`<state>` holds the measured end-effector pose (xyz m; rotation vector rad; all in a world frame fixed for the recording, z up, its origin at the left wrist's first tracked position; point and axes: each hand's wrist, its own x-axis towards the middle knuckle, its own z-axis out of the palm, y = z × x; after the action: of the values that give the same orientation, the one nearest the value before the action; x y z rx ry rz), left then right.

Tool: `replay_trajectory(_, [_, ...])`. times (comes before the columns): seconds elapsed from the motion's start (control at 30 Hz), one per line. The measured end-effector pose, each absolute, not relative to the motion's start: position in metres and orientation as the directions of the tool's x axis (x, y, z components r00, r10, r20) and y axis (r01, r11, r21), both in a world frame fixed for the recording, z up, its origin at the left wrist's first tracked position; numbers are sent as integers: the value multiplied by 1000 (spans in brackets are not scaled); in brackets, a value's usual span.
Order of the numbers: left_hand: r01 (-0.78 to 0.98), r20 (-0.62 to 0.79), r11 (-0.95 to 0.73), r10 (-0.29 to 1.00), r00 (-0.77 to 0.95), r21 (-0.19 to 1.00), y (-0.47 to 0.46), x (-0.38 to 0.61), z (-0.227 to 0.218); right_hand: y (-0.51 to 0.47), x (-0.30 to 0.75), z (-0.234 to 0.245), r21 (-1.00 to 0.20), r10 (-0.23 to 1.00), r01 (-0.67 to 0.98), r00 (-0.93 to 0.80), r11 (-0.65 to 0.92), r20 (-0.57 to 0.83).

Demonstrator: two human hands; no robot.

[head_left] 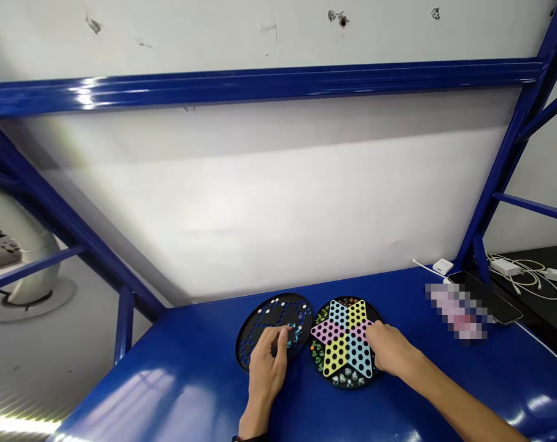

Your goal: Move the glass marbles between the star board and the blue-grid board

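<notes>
A Chinese checkers board [337, 356] with a pink, yellow and light-blue star lies flat on the blue table. My right hand [391, 348] is closed at the board's right side, over the pink point; its fingertips are hidden. To the left is a round black tray [250, 328] full of holes, close beside the board. Over its front right part is my left hand [268, 362], with thumb and fingers curled together. What it may hold is too small to make out. Small blue pieces [295, 333] lie in the tray just beyond its fingertips.
Green pieces [317, 353] and clear pieces [349, 377] sit around the board's rim. A phone [483, 298] with a white cable, a white charger [443, 266] and a blurred-out object [460, 312] are at the right. Blue frame bars [260, 89] and a white wall stand behind.
</notes>
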<state>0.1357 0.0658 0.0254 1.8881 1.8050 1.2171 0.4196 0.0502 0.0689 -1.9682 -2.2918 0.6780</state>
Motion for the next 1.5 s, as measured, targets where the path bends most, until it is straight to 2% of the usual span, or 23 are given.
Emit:
replay_trajectory(0.17, [688,404,-218,907,-119,692,66,136,26,46,426,83,-316,933,945,-184,82,-309])
replay_trajectory(0.3, [689,425,-237,898,-112,685,66,137,25,44,428,87,-335,936,939,-184,78,-299])
replay_trajectory(0.4, [690,441,-253,891,-107,678,65,137,27,47,437,82,-433,932,900,-189,40,-308])
replay_trajectory(0.5, [694,472,-275,875,-105,665,64,140,29,56,450,76,-693,920,718,-228,-62,-319])
replay_trajectory(0.57, [701,503,-312,861,-76,641,61,147,30,64,453,73,-860,924,500,-274,-100,-266])
replay_trajectory(0.63, [705,533,-373,846,-7,602,57,157,32,72,445,69,-952,937,281,-285,-118,-200])
replay_trajectory(0.7, [703,548,-443,832,89,557,53,170,33,78,425,64,-979,948,132,-258,-154,-184])
replay_trajectory(0.8, [674,540,-535,808,233,510,48,185,32,84,386,55,-981,942,10,-277,-195,-190])
replay_trajectory(0.87, [647,538,-572,794,282,504,47,188,29,85,364,48,-974,920,-22,-333,-224,-204])
replay_trajectory(1.03, [657,538,-572,792,287,492,49,189,21,85,349,34,-970,913,-38,-350,-239,-211])
replay_trajectory(1.13, [691,536,-536,807,249,486,52,185,22,81,358,33,-969,911,-47,-355,-243,-212])
replay_trajectory(1.27, [786,532,-309,846,-30,535,60,152,31,78,373,42,-985,950,-51,-278,-164,-144])
replay_trajectory(1.37, [840,404,-70,896,-184,539,69,113,38,81,384,48,-992,976,-42,-190,-118,-108])
replay_trajectory(1.5, [882,180,55,971,-156,467,78,78,37,87,393,49,-992,986,-70,-142,-103,-92])
